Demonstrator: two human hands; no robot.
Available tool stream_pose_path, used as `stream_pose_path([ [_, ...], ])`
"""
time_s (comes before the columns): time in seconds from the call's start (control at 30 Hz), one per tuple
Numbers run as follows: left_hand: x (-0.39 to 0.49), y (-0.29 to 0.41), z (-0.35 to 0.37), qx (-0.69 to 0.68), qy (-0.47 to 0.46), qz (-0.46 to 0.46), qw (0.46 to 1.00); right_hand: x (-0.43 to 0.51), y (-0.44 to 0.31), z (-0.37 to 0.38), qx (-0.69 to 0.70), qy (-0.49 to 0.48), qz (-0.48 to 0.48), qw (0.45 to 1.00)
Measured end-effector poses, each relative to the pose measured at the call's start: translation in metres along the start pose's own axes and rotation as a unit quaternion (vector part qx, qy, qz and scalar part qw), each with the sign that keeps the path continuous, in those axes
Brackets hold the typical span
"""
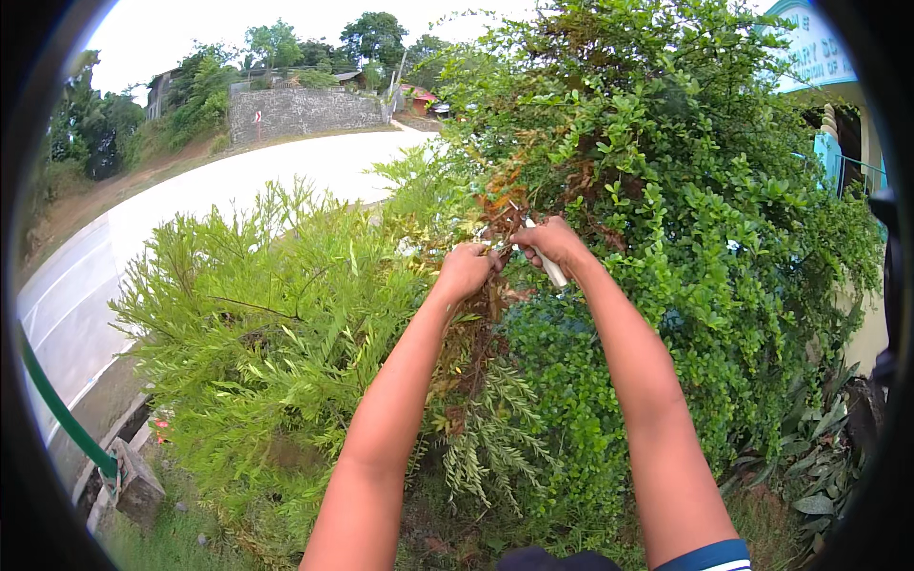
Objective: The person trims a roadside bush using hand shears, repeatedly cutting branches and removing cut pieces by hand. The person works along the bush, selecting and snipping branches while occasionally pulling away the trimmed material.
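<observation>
Both my arms reach out into the shrubs. My right hand (553,244) is closed around a tool with a pale handle (548,263); its tip, partly hidden among brown leaves, cannot be made out well. Just to its left, my left hand (468,270) grips a thin stem among dried brown leaves (503,214). The brown foliage hangs between a light green feathery shrub (264,285) on the left and a darker, small-leaved bush (685,235) on the right.
A green pole (64,407) stands in a concrete block (137,485) at lower left. Beyond the shrubs runs a paved road (178,185) with a stone wall (307,113) behind it. A building with a sign (814,46) is at upper right; broad-leaved plants (814,471) grow at lower right.
</observation>
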State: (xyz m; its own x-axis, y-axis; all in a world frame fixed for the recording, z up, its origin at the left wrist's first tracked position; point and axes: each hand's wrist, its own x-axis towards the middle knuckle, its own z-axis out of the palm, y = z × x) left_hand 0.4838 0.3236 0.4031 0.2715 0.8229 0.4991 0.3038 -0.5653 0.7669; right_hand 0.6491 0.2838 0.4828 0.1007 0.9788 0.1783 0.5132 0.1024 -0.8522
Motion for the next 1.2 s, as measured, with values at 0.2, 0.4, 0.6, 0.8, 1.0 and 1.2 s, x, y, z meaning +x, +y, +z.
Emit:
stream_pose_path([
  [0.2,-0.11,-0.103,0.034,0.241,-0.058,-0.216,0.944,-0.029,0.085,0.015,-0.143,0.032,0.02,0.989],
  [0.4,-0.187,-0.144,0.07,0.234,-0.195,-0.273,0.913,-0.044,0.125,0.017,-0.353,0.022,0.06,0.934],
  [0.6,-0.162,-0.086,0.079,0.205,-0.105,-0.249,0.941,-0.074,0.145,0.043,-0.485,-0.081,-0.047,0.87],
  [0.8,-0.112,-0.003,0.027,0.398,-0.277,-0.216,0.848,-0.088,0.161,0.032,-0.473,-0.1,-0.081,0.872],
  [1.0,-0.035,-0.001,0.082,0.421,-0.074,-0.241,0.872,-0.094,0.168,0.006,-0.471,-0.076,0.029,0.878],
  [1.2,-0.019,-0.119,0.107,0.108,-0.015,-0.364,0.925,-0.119,0.178,-0.044,-0.457,-0.039,0.085,0.884],
])
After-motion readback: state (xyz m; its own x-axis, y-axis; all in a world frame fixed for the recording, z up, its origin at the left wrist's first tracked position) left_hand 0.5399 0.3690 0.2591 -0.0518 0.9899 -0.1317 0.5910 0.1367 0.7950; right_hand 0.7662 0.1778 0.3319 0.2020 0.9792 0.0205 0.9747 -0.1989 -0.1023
